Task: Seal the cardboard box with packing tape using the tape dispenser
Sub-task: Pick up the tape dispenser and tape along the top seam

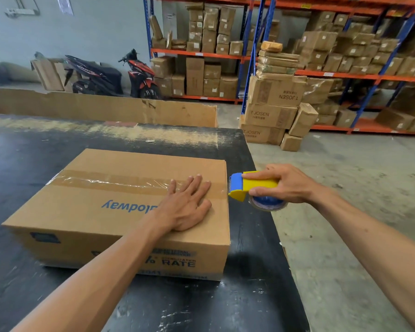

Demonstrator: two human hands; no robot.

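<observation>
- I am seeing the left hand (pixel 186 204) lying flat, fingers spread open, pressing on the top of the cardboard box (pixel 120 212) near its 3 o'clock edge.
- The box is sitting on the black table (pixel 254 295), toward the table's 3 o'clock side, flaps closed.
- A strip of clear packing tape (pixel 110 182) is running across the box top from 9 to 3 o'clock, passing under the left fingertips.
- The right hand (pixel 280 184) is gripping the yellow-and-blue tape dispenser (pixel 247 186), fingers closed around it, just beside the box's 3 o'clock edge.
- At 12 to 2 o'clock, shelving racks (pixel 321 75) are holding stacked cartons; a motorcycle (pixel 139 75) is standing at 11.
</observation>
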